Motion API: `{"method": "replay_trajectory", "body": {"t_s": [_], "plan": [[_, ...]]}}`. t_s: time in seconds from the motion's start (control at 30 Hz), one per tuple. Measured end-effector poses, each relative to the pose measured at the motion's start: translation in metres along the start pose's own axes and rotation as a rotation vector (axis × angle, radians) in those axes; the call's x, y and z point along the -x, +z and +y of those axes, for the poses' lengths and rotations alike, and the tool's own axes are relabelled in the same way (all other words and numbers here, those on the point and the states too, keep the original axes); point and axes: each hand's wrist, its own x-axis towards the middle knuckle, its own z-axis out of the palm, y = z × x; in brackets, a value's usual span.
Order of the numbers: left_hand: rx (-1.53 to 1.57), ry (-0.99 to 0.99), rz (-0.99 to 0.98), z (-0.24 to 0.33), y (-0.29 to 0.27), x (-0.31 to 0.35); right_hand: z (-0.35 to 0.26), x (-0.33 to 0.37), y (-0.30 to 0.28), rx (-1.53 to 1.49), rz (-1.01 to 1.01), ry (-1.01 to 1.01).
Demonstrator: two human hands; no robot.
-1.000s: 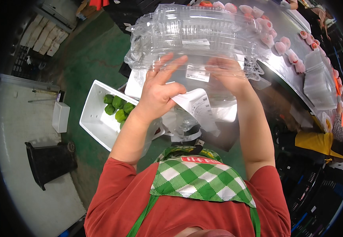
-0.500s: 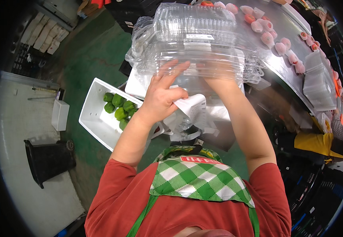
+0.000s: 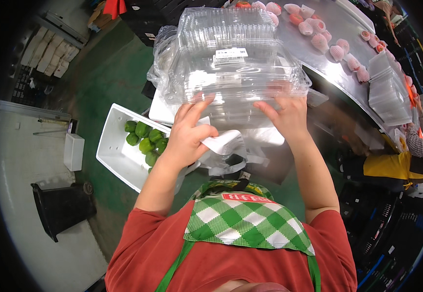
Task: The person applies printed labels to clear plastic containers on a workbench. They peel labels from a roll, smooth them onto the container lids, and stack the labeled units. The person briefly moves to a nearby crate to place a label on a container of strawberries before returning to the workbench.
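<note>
A stack of clear plastic clamshell containers [image 3: 228, 31] stands in front of me, the nearest clear container [image 3: 201, 80] lying at its front with a white label [image 3: 231, 53] behind its edge. My left hand [image 3: 189, 131] is at the container's front left, fingertips against the plastic. A curling white paper strip [image 3: 226, 141] is held between its thumb and fingers. On the front right, my right hand [image 3: 289, 114] has its thumb stretched away from the fingers. Those fingertips touch the container's edge and show partly through the plastic.
To the left, a white foam box [image 3: 106, 146] holds several green peppers [image 3: 145, 146]. A steel table [image 3: 328, 70] at the right carries net-wrapped red fruit [image 3: 318, 41] and more clear containers [image 3: 389, 92]. Another person [image 3: 386, 165] works beyond it. A black bin [image 3: 63, 209] stands far left.
My right hand has drawn back toward me from under the clear plastic to the container's front edge, its thumb now spread. The left hand still keeps the paper strip. The whole view has shifted slightly.
</note>
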Motion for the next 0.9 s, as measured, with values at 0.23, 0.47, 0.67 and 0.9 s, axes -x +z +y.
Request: {"method": "replay_trajectory", "body": {"t_s": [0.23,0.47,0.67,0.9], "plan": [[0.025,0.057,0.039,0.017,0.001,0.020,-0.017,-0.024,-0.013,-0.087,0.007,0.100],[-0.082,0.002,-0.091,0.021,0.027,0.023,-0.013,-0.030,-0.011,-0.090,0.073,0.055],[-0.144,0.023,0.157,0.019,0.024,0.005,-0.015,-0.032,-0.010,-0.077,0.082,0.060],[-0.243,0.030,0.215,0.014,0.025,0.004,-0.017,-0.033,-0.012,-0.065,0.077,0.067]]}}
